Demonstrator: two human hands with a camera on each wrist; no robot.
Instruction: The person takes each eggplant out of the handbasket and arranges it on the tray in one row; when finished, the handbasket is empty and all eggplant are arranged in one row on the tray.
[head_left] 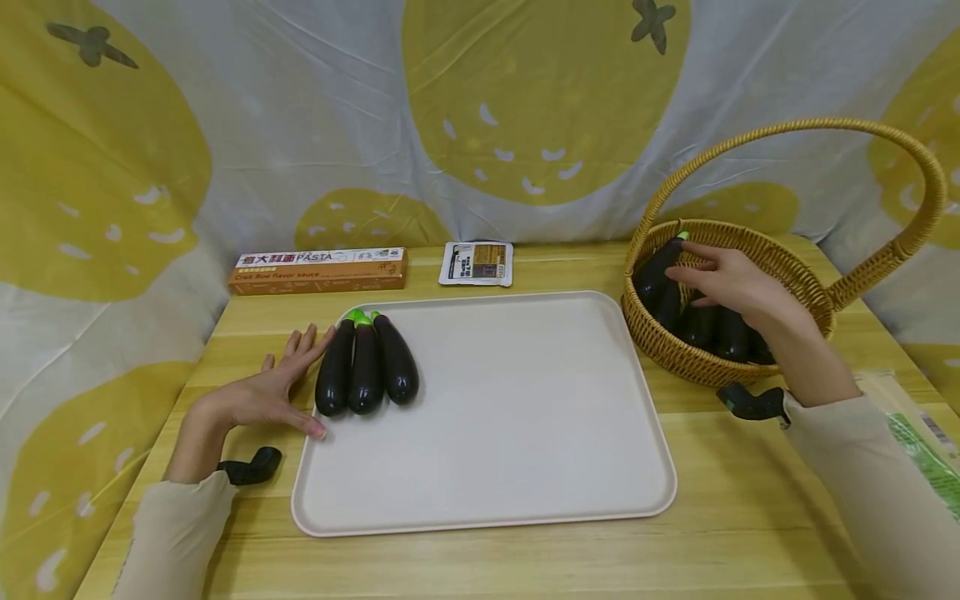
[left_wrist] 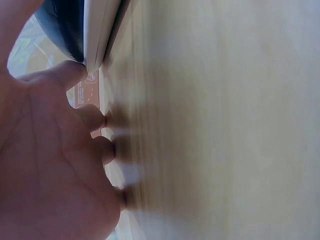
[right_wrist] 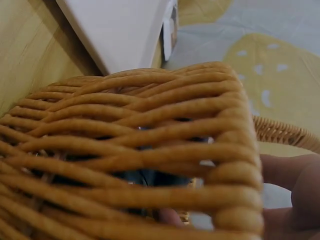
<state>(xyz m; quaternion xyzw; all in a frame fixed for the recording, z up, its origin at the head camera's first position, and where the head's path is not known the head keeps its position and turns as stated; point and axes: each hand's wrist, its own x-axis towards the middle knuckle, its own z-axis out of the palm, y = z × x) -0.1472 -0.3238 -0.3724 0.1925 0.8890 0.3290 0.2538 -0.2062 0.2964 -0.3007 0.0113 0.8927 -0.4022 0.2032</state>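
Reaching in: right hand [head_left: 729, 282] inside the wicker basket [head_left: 658, 346], fingers parted right by the top eggplant [head_left: 651, 273], can't tell if they touch it
Other side: left hand [head_left: 262, 396], fingers spread wide, tips on the bench [head_left: 480, 567], thumb over the tray [head_left: 525, 417] edge
Tray stuff: three eggplants [head_left: 366, 367] side by side at its left end
Basket stuff: more dark eggplants [head_left: 705, 327]
Behind tray: pasta box [head_left: 318, 271], small flat packet [head_left: 476, 263]
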